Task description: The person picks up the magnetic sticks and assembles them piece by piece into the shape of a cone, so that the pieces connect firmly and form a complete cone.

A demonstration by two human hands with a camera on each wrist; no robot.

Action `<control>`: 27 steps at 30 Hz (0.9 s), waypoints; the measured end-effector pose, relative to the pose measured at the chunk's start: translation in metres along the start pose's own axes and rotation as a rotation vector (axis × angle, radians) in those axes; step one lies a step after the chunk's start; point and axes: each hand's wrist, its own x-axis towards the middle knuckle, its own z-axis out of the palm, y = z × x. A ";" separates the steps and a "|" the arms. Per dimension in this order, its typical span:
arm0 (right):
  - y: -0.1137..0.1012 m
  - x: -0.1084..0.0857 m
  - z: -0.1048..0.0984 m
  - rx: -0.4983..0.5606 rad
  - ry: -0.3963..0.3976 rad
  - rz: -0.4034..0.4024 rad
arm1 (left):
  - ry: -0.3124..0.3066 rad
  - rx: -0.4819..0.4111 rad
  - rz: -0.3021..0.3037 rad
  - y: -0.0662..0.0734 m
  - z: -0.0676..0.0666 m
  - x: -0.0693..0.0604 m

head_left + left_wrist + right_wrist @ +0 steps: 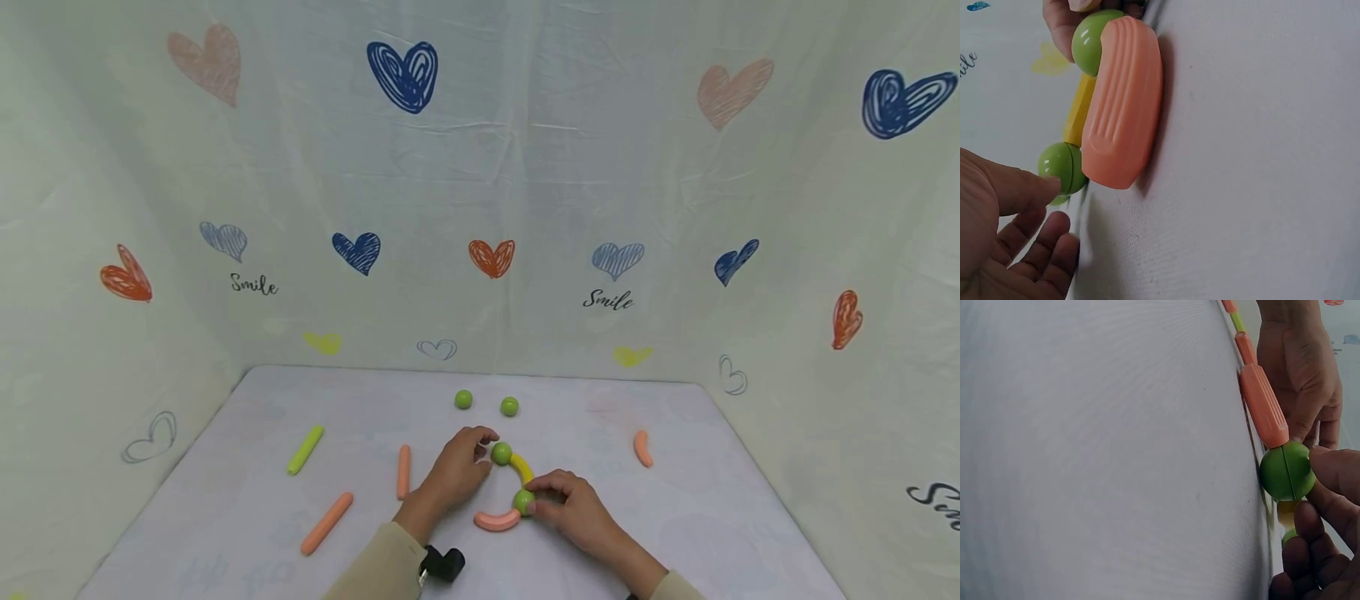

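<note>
Pinch of right hand [583, 510] on green ball [522, 502], left hand [454, 468] loose-fingered beside second ball [502, 454]

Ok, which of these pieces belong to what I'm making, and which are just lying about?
Likely in use:
upper green ball at your left hand
lower green ball in your right hand
yellow curved piece between them
near orange curved piece

Apparently lying about:
two other green balls
lime stick
two orange sticks
far orange curved piece

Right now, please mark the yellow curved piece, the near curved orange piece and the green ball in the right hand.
Yellow curved piece [522, 468]: head view, middle of its arc.
Near curved orange piece [1124, 103]: left wrist view, its ridged side.
Green ball [1284, 472]: right wrist view, beside its seam.
</note>
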 end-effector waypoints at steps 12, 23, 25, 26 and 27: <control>-0.003 0.006 -0.008 0.040 -0.019 0.046 | -0.084 -0.053 0.055 0.004 -0.001 -0.037; -0.005 0.025 -0.011 -0.131 -0.020 -0.031 | -0.140 0.041 0.125 0.000 0.012 -0.057; -0.004 0.027 -0.010 -0.154 -0.031 -0.049 | -0.133 0.067 0.142 0.000 0.013 -0.058; -0.004 0.027 -0.010 -0.161 -0.033 -0.054 | -0.130 0.069 0.146 0.000 0.013 -0.059; -0.004 0.028 -0.009 -0.167 -0.035 -0.063 | -0.126 0.067 0.145 0.001 0.012 -0.059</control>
